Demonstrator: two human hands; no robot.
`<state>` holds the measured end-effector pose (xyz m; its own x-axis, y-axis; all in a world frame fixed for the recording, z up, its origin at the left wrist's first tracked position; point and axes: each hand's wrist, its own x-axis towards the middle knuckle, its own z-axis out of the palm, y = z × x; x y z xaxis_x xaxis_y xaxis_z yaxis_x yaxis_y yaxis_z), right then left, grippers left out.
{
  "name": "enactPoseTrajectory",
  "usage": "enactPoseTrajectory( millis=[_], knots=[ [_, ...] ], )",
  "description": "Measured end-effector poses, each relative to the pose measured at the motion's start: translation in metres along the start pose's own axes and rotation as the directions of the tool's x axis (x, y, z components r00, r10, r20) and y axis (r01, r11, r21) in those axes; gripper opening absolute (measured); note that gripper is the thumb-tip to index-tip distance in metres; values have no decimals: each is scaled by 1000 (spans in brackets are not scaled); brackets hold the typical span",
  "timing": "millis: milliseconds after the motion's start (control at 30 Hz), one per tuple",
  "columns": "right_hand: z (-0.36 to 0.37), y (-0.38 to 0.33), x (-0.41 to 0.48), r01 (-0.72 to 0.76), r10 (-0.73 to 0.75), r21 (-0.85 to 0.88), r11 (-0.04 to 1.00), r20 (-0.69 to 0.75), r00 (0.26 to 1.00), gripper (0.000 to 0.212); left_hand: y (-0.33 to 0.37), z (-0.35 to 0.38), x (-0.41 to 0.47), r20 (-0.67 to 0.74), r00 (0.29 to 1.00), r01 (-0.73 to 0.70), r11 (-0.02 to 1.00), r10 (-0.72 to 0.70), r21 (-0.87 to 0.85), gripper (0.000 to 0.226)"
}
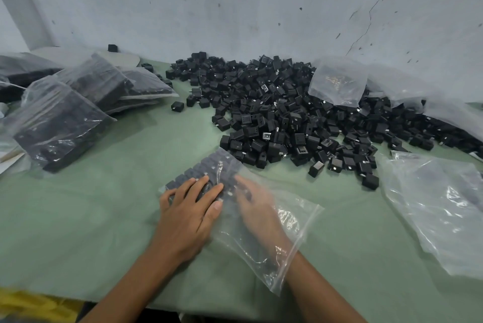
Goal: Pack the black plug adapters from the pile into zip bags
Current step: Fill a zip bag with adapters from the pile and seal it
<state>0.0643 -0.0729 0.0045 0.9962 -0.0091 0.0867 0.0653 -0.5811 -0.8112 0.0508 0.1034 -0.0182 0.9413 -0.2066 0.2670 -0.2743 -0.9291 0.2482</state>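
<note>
The left hand [188, 214] presses flat, fingers spread, on the bag [298, 218] to steady it. The right hand [257, 207] inside is blurred, fingers unclear, probably ordering adapters [206, 165]. The pile [287, 113] lies far right.

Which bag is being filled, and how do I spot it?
On the green table, look just in front of the big pile of black adapters. A clear zip bag lies there, nearest the person. Unlike the stuffed bags on the left, it is only partly filled, with the left hand on it and the right hand inside.
</note>
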Motion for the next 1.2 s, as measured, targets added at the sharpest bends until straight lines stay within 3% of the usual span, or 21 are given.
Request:
enactPoseTrajectory(
  millis=[167,233,367,467,567,633,833,1067,1200],
  knots=[
    [5,6,0,95,-94,-127,987,14,995,47,-1,0,0,17,1000,21,1000,-21,-3,61],
    [6,5,-2,116,-116,-103,988,1,993,51,0,-2,3,8,1000,30,999,-30,-18,63],
    [8,-2,-1,291,-291,-11,957,-103,951,27,3,-9,32,-36,998,54,993,-58,-105,57],
    [12,-5,2,272,-269,32,962,-84,959,28,-2,-6,61,-21,992,121,987,-124,-102,42],
    [10,7,6,239,-245,-134,962,-32,969,36,-6,-4,86,66,978,203,971,-196,-124,49],
    [7,13,9,236,-241,-156,959,-11,971,37,-4,-2,99,144,963,245,961,-226,-131,55],
    [8,20,14,274,-278,-135,952,-9,960,35,0,7,99,181,961,212,977,-211,16,86],
    [8,15,2,238,-239,-50,970,-13,971,37,-1,9,98,162,964,211,977,-211,19,90],
    [-5,12,-13,202,-172,-206,958,153,973,55,-2,7,98,158,965,212,977,-211,10,93]
  ],
)
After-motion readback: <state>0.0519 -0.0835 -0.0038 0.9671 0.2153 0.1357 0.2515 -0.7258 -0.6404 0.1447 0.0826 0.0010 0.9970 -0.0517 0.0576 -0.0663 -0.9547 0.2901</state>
